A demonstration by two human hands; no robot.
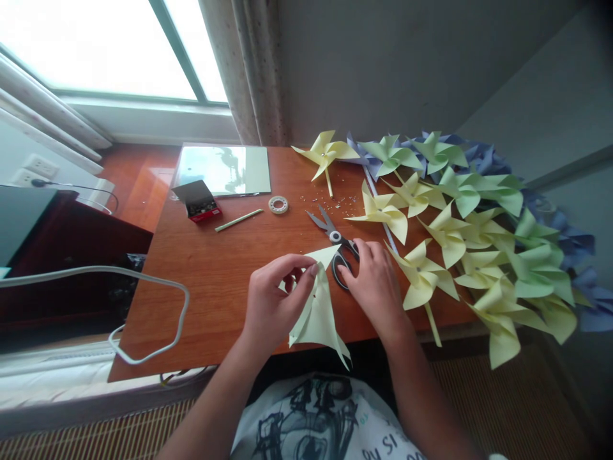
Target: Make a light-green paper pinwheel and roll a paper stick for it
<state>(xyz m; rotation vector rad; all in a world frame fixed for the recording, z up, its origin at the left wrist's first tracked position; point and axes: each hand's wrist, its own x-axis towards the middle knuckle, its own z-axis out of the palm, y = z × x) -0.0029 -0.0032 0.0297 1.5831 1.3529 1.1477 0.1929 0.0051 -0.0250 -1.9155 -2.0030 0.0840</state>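
Observation:
My left hand (272,300) pinches a pale yellow cut paper sheet (320,313) above the front edge of the wooden table (205,268); the paper's points hang down toward my lap. My right hand (373,281) rests on the black handles of the grey scissors (335,243), which lie on the table with blades pointing to the far left. The fingers curl over the handles, which touch the table.
Many finished yellow, green and blue paper pinwheels (460,217) pile along the table's right side. A tape roll (278,204), a green straw (238,220), a small open box of pins (198,201), a mirror-like sheet (220,169) and paper scraps lie farther back. A white cable (143,275) loops at left.

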